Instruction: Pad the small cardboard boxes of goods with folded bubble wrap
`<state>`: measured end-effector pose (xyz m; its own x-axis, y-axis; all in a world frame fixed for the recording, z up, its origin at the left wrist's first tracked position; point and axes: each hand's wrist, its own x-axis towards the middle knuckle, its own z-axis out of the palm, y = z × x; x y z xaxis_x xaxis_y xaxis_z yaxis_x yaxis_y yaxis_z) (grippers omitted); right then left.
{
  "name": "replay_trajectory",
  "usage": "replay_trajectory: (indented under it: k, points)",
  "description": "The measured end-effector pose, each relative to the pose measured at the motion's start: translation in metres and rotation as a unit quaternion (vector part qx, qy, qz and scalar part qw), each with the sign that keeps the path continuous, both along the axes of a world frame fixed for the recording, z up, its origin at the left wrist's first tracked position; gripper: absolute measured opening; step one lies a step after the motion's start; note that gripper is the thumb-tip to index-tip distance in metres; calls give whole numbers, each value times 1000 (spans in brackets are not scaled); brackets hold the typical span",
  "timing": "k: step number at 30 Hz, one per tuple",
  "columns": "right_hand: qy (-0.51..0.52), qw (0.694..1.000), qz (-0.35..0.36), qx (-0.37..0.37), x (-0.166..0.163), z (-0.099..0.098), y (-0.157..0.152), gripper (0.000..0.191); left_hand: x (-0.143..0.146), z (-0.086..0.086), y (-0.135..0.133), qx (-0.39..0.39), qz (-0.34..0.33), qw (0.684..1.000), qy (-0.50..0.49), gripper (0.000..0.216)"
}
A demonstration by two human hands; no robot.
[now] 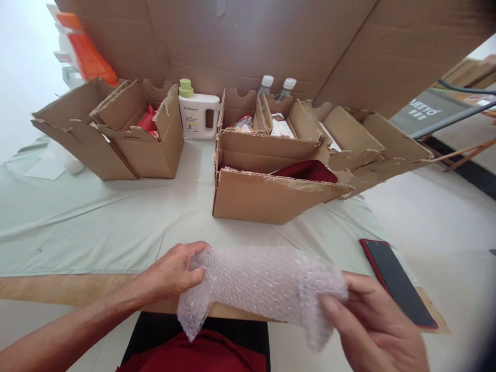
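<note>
A clear sheet of bubble wrap stretches between my two hands, just above the front edge of the table. My left hand pinches its left end, where a loose corner hangs down over the edge. At the other end my right hand grips the wrap between thumb and fingers, and a flap droops below the thumb. The right end looks folded and slightly blurred. Whether anything lies inside the wrap I cannot tell.
Cardboard boxes holding small goods stand behind the wrap, with more cardboard boxes at the left. Between them is a white detergent bottle. A phone in a red case lies at the table's right edge. A cardboard panel rises behind.
</note>
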<state>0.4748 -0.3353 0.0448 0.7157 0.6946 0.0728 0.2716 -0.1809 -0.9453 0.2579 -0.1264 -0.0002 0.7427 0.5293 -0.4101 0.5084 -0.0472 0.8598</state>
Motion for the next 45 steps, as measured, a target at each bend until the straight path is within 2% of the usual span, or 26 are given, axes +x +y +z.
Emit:
replay_trajectory:
  k: [2,4,6,7,9,11,12,14,16,17,19,21,22,25,26,28,32,34,36,38,41,45]
  points:
    - [5,997,-72,1,10,0,-5,23,-8,4,-1,-78,13,997,-18,28]
    - [0,994,-110,19,23,-7,-8,29,-21,10,4,-166,26,985,-33,31]
    - [-22,994,-103,40,34,-21,-4,34,-34,16,15,-213,19,976,-43,41]
    - [-40,994,-88,43,38,-30,1,34,-40,17,23,-211,12,977,-41,48]
    - [-87,994,-56,28,45,-50,13,31,-49,17,40,-141,7,990,-8,57]
    - [-153,988,-25,-7,51,-70,27,31,-55,16,55,19,46,997,63,61]
    - [-196,980,-12,-29,55,-78,31,34,-58,17,59,114,83,985,100,62]
    - [-300,952,-7,-63,62,-89,35,43,-63,23,58,285,163,934,142,57]
    - [-393,916,-22,-72,63,-91,34,44,-63,33,43,427,210,873,112,46]
    - [-426,902,-26,-63,60,-89,35,42,-61,37,31,489,203,846,67,41]
    - [-463,885,8,-38,42,-81,43,37,-50,39,5,575,116,809,-35,42]
    - [-479,872,101,-23,12,-74,62,39,-35,24,-18,588,-22,805,-78,50]
    - [-481,862,158,-26,-5,-73,73,40,-28,11,-25,582,-76,808,-56,49]
    - [-479,824,295,-70,-39,-81,103,40,-19,-37,-31,601,-92,793,45,52]
    - [-480,815,314,-84,-40,-86,107,40,-21,-50,-30,603,-87,790,66,55]
    - [-495,806,306,-106,-26,-97,99,42,-28,-66,-26,598,-87,792,88,57]
    - [-554,793,194,-166,39,-114,44,48,-36,-67,-24,589,-99,796,98,59]
    - [-571,783,148,-198,67,-117,18,50,-34,-64,-26,591,-102,794,102,61]
    - [-579,778,116,-215,83,-114,5,49,-31,-63,-27,594,-104,791,104,63]
    - [-576,786,84,-209,87,-108,7,46,-30,-61,-27,601,-108,786,98,64]
    - [-561,807,69,-173,81,-95,27,44,-39,-52,-20,621,-88,775,74,59]
    - [-556,806,93,-183,75,-92,55,46,-68,-46,-2,644,49,757,95,49]
